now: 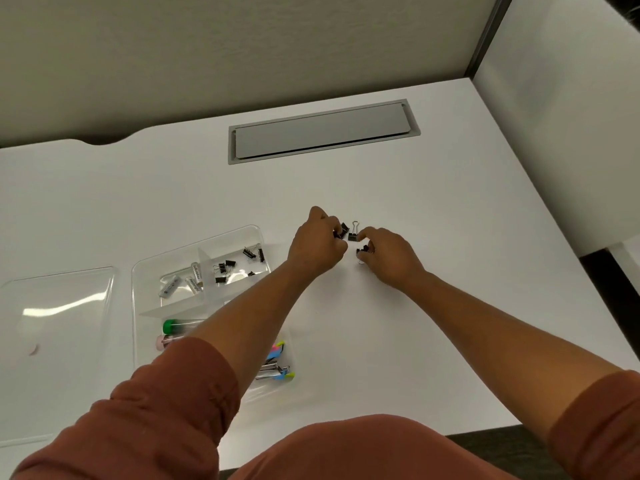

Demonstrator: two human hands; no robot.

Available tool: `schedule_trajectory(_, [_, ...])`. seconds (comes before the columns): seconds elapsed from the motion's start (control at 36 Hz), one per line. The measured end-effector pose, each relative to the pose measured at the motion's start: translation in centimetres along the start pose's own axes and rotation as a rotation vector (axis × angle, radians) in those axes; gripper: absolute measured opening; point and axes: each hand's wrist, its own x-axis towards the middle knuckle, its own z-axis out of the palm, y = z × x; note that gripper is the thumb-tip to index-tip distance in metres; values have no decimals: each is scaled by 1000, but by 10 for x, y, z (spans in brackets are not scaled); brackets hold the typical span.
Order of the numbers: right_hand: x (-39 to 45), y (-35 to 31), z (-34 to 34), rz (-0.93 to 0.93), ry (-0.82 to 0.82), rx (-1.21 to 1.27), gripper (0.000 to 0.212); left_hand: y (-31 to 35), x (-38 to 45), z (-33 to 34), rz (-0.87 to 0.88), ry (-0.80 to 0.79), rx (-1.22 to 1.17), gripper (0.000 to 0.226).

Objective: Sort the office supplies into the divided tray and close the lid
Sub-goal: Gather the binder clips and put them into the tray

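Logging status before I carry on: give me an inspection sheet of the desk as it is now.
Surface: white desk with a grey cable hatch, closed.
Job's things: clear divided tray holds black binder clips, small labelled tubes, capped markers and coloured items in separate compartments; clear lid lies off, left of the tray.
Clutter: loose binder clip between the hands.
Hands: left hand pinches a black clip; right hand pinches another.
Cables: nothing seen.
Surroundings: partition panels behind and right.
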Motion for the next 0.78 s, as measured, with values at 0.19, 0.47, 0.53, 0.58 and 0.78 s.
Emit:
schedule_trajectory(0.19, [5, 7, 12, -42, -69, -142, 24, 0, 20, 5, 91, -22, 35, 27])
schedule_trajectory(0.47, [15, 17, 0, 1, 40, 22, 7, -4, 33, 17, 81, -98, 108, 46])
schedule_trajectory(0.53, [18, 19, -5, 2, 77, 46, 8, -8, 34, 19, 108, -145, 178, 55])
schedule_trajectory(0.58, [21, 20, -8, 8, 98, 52, 7, -12, 35, 21, 120, -170, 222, 59])
schedule_trajectory(0.78, [30, 17, -3, 0, 64, 49, 18, -20, 35, 34, 120, -142, 174, 29])
